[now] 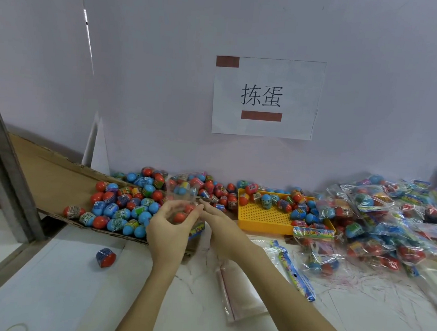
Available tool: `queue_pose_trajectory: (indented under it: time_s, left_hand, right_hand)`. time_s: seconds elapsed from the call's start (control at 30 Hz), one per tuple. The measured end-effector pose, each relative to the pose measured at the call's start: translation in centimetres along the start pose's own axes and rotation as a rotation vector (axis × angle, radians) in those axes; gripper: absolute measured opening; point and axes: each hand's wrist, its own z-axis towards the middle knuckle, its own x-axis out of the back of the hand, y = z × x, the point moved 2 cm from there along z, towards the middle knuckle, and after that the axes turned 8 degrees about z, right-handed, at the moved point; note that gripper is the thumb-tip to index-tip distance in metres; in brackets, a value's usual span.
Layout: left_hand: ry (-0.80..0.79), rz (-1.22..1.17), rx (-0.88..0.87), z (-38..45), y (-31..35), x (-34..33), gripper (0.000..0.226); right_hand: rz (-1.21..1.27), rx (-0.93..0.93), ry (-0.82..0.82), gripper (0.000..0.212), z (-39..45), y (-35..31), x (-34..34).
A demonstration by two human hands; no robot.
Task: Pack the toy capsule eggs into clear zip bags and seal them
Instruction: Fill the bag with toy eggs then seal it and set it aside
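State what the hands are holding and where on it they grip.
The left hand grips a clear zip bag holding red eggs, fingers curled round its lower body. The right hand touches the bag's right edge; whether it pinches it cannot be told.

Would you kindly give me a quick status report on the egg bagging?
Left hand gripping clear zip bag holding red and blue capsule eggs. Right hand at the bag, fingers straight. Bag unsealed. Nothing in the way.
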Motion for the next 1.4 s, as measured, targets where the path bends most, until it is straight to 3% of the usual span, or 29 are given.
queue_pose_trajectory:
  time_s: [0.23, 0.33, 0.47, 0.57, 0.73, 0.93, 1.27, 1.4]
  left_hand:
    - [-0.012, 0.0, -0.018, 0.1, -0.1, -0.1, 0.027]
    - [-0.011, 0.052, -0.019, 0.0, 0.1, 0.0, 0.034]
    - [-0.039, 0.127, -0.067, -0.5, 0.7, -0.2, 0.037]
    - [-0.076, 0.232, -0.163, -1.0, 1.0, -0.6, 0.04]
    - [-0.105, 0.385, -0.402, -2.1, 1.1, -1.0, 0.054]
    - [-0.124, 0.503, -0.57, -2.2, 1.7, -1.1, 0.044]
    - [-0.114, 0.555, -0.654, -2.5, 2.7, -1.0, 0.047]
    - [-0.169, 0.553, -0.617, -2.4, 2.4, -1.1, 0.032]
  right_hand:
    - [-0.054, 0.023, 0.337, 0.047, 1.1, 0.7, -0.5]
    - [0.191, 0.022, 0.568, 0.026, -0.6, 0.8, 0.4]
    - [0.639, 0.012, 0.863, 0.026, -4.3, 1.4, 1.8]
    - [0.817, 0.11, 0.996, 0.02, -7.1, 1.1, 2.8]
    - [0.933, 0.256, 0.957, 0.025, -8.9, -0.5, 4.2]
    - [0.601, 0.324, 0.8, 0.036, -8.5, -1.3, 3.8]
    - [0.314, 0.213, 0.73, 0.019, -8.4, -0.5, 3.4]
    - [0.314, 0.23, 0.649, 0.013, -8.3, -0.5, 3.1]
